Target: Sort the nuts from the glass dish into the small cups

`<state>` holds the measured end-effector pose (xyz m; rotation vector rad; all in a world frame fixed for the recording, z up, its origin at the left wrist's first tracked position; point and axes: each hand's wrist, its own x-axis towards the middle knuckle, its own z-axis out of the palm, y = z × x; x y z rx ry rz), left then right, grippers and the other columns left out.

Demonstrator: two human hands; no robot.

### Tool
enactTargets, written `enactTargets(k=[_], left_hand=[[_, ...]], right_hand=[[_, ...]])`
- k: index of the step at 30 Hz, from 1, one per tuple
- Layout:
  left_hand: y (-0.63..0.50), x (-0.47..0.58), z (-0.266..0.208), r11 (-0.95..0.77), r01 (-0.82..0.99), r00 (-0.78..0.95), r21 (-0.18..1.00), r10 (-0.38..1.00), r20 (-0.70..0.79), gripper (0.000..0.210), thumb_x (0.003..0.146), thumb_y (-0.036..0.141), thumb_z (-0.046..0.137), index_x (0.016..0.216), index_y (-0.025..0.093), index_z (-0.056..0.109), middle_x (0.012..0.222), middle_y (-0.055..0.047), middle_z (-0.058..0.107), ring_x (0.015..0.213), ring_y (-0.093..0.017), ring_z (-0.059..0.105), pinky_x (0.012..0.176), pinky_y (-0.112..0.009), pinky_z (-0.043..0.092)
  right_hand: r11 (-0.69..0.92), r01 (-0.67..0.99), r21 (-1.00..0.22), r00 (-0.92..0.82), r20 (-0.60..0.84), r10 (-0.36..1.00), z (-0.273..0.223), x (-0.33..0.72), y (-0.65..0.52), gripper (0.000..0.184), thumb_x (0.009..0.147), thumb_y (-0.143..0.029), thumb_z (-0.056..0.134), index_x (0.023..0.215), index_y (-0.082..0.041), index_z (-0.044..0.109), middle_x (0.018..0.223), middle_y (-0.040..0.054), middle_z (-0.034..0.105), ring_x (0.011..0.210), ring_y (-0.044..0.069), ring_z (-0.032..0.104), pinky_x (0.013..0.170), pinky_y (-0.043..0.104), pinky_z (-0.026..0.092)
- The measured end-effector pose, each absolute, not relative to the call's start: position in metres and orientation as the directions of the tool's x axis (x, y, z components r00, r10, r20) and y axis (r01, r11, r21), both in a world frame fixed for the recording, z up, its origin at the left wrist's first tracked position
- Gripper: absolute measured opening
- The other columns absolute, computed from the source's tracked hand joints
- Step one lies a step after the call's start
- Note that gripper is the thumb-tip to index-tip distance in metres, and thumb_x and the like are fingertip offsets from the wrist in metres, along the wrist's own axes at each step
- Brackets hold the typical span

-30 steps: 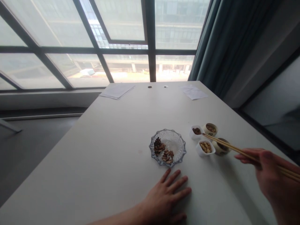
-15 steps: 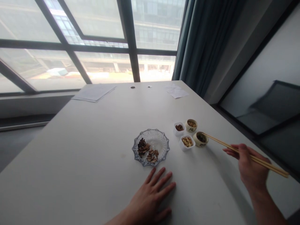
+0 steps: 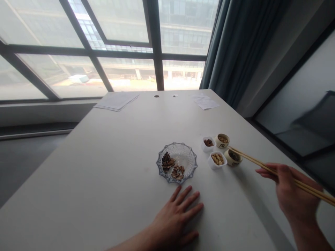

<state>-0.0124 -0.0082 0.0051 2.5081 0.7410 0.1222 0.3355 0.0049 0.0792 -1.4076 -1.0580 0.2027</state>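
My right hand (image 3: 295, 190) is closed around a pair of wooden chopsticks (image 3: 258, 162). Their tips hover at the back left rim of a cream cup (image 3: 235, 162) with dark contents; whether they touch it I cannot tell. Spread flat on the table, my left hand (image 3: 176, 217) holds nothing and lies just in front of a scalloped glass plate (image 3: 192, 153). On that plate are a dark heap of pieces (image 3: 167, 162) and brown-striped seeds (image 3: 178, 172). Beside the cup stand a white tub of peanuts (image 3: 217, 159), a white tub of brown pieces (image 3: 208, 143) and another cream cup (image 3: 222, 142) with light-brown contents.
The white table (image 3: 112, 167) stretches toward the windows. Papers lie at its far left (image 3: 117, 101), and more sheets (image 3: 206, 102) at the far right. Two cable holes are near the back edge. A dark curtain (image 3: 235, 45) hangs behind the right corner.
My view has swung slightly left, so the table things sit further right. Relative to the dark-filled cup, the chopstick tips have shifted left toward the other cup. My left hand stays flat.
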Motion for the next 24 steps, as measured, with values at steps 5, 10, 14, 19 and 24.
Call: enactTargets(k=[5, 10, 14, 19, 24], left_hand=[[-0.009, -0.012, 0.004, -0.713, 0.481, 0.845, 0.511, 0.533, -0.051, 0.082, 0.094, 0.045, 0.072, 0.163, 0.034, 0.030, 0.172, 0.000, 0.015, 0.159, -0.037, 0.012, 0.128, -0.065, 0.005], [-0.010, -0.014, 0.000, -0.734, 0.463, 0.843, 0.498, 0.538, 0.009, 0.071, 0.102, 0.060, 0.055, 0.163, 0.032, 0.032, 0.172, -0.001, 0.019, 0.160, -0.033, 0.009, 0.129, -0.060, 0.002], [-0.011, -0.015, -0.004, -0.743, 0.454, 0.846, 0.491, 0.533, 0.025, 0.069, 0.104, 0.063, 0.049, 0.163, 0.032, 0.030, 0.172, 0.000, 0.019, 0.160, -0.031, 0.009, 0.129, -0.059, 0.001], [-0.011, -0.017, -0.009, -0.759, 0.432, 0.854, 0.488, 0.518, 0.050, 0.070, 0.104, 0.061, 0.051, 0.163, 0.030, 0.031, 0.172, -0.002, 0.019, 0.159, -0.032, 0.011, 0.129, -0.059, 0.000], [-0.012, -0.018, -0.012, -0.776, 0.429, 0.855, 0.463, 0.514, 0.071, 0.071, 0.104, 0.061, 0.052, 0.163, 0.029, 0.031, 0.172, -0.003, 0.018, 0.159, -0.033, 0.012, 0.129, -0.060, 0.000]], right_hand=[[0.400, 0.247, -0.883, 0.022, 0.418, 0.908, 0.081, 0.260, 0.013, 0.020, 0.099, -0.030, 0.065, 0.089, -0.019, 0.079, 0.088, 0.0084, 0.079, 0.064, 0.020, 0.077, 0.057, 0.031, 0.065], [0.403, 0.179, -0.898, -0.320, 0.334, 0.887, 0.069, 0.207, 0.042, 0.030, 0.102, -0.031, 0.061, 0.081, -0.018, 0.076, 0.078, 0.0063, 0.075, 0.068, 0.016, 0.073, 0.066, 0.027, 0.061], [0.245, 0.142, -0.959, -0.317, 0.191, 0.929, 0.057, 0.195, 0.058, 0.033, 0.102, -0.040, 0.061, 0.084, -0.017, 0.076, 0.073, 0.0061, 0.076, 0.064, 0.017, 0.073, 0.063, 0.027, 0.060], [0.110, 0.101, -0.989, -0.274, 0.079, 0.959, 0.054, 0.193, 0.067, 0.038, 0.098, -0.050, 0.064, 0.085, -0.016, 0.076, 0.072, 0.0078, 0.078, 0.063, 0.019, 0.076, 0.060, 0.028, 0.062], [0.075, 0.081, -0.994, -0.284, 0.049, 0.958, 0.061, 0.189, 0.073, 0.043, 0.097, -0.055, 0.063, 0.086, -0.015, 0.076, 0.072, 0.0091, 0.079, 0.063, 0.020, 0.077, 0.061, 0.029, 0.064]])
